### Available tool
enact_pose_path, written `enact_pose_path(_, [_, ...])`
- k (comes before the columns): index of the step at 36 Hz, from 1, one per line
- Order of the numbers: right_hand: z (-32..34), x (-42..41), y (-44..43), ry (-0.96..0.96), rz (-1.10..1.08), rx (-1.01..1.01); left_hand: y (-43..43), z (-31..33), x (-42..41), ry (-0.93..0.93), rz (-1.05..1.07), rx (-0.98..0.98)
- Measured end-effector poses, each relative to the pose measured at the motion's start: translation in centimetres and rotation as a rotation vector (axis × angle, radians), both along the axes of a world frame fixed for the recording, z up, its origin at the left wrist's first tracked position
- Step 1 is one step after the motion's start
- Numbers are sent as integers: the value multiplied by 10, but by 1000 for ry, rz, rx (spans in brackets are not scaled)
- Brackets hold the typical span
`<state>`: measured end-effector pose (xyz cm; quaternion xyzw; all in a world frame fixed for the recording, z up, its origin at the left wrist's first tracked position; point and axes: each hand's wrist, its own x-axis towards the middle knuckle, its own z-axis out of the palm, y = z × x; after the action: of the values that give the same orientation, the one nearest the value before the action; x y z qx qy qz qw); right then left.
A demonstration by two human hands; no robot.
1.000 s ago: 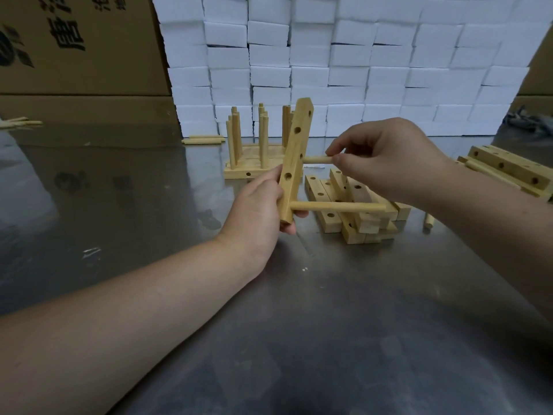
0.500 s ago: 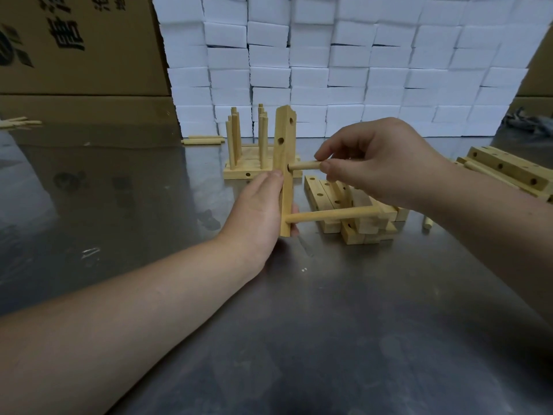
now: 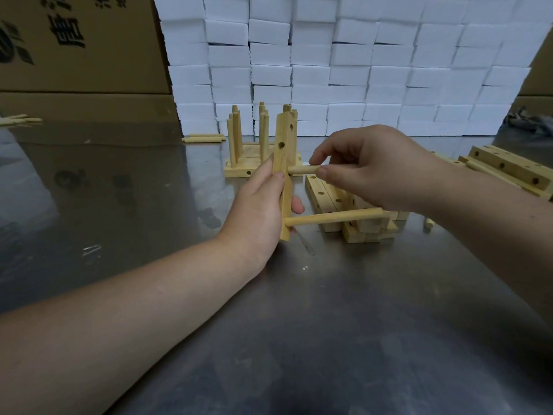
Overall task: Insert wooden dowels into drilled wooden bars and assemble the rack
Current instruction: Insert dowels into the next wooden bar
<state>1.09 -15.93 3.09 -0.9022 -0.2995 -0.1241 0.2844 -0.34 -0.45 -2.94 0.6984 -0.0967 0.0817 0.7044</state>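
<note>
A: Left hand (image 3: 257, 211) is clamped round the drilled bar (image 3: 282, 158), thumb on the near edge, fingers curled behind. It's holding the bar on end, low over the desk (image 3: 299, 324). Whether the bar's foot touches, I can't tell. Right hand (image 3: 380, 172) pinches the second dowel (image 3: 302, 169) between thumb and forefinger, its other fingers loosely curled.

B: And the bar has come round! A second ago it leaned to the right, half a second ago it stood straight. Now it's upright and turned a touch, so its drilled face shows two open holes near the top.

A: The dowel has stayed with it all the way. Its tip sits against the bar's right side, at the middle hole as far as I can see, lying level.

B: In, or only at the mouth?

A: Can't say for certain. About as much of it shows as before, so I'd judge it started, not driven home.

B: The lower dowel (image 3: 332, 217) is already seated, sticking out rightward over the pile of drilled bars (image 3: 326, 194).

A: So one peg done, one going in, two holes waiting. Early days for this bar.

B: Behind it stands a finished rack section (image 3: 239, 170), dowels upright in its base.

A: My read is that the left hand braces while the right pushes.
</note>
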Motion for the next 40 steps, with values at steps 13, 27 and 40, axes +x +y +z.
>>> enact_pose_path(13, [1,0,1,2,3,-71,-1,0,-3,-36,-46,17])
enact_pose_path(27, [0,-4,6,-80,-133,-110,0,-2,-3,-73,-29,55])
enact_pose_path(40, [7,-6,5,194,-171,66,0,-4,0,-81,-41,52])
